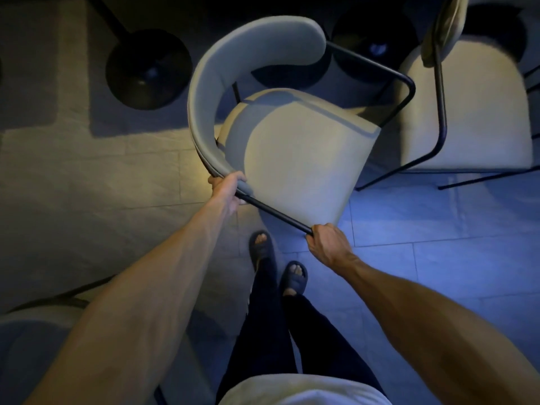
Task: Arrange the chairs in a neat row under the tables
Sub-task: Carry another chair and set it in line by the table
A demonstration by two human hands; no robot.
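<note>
A chair point(295, 159) with a pale padded seat, a curved grey backrest and a thin black metal frame is in front of me, turned at an angle. My left hand point(226, 190) grips the end of the backrest where it meets the black arm bar. My right hand point(328, 239) is closed around the front corner of that same bar. A second pale chair point(467, 112) stands to the right, partly under a table. The table tops are out of view; only their black round bases point(149, 68) show on the floor beyond the chair.
Two more dark round bases point(377, 51) lie behind the held chair. Part of another chair point(32, 340) shows at the bottom left. My feet in dark slippers point(277, 264) stand on the tiled floor just behind the chair.
</note>
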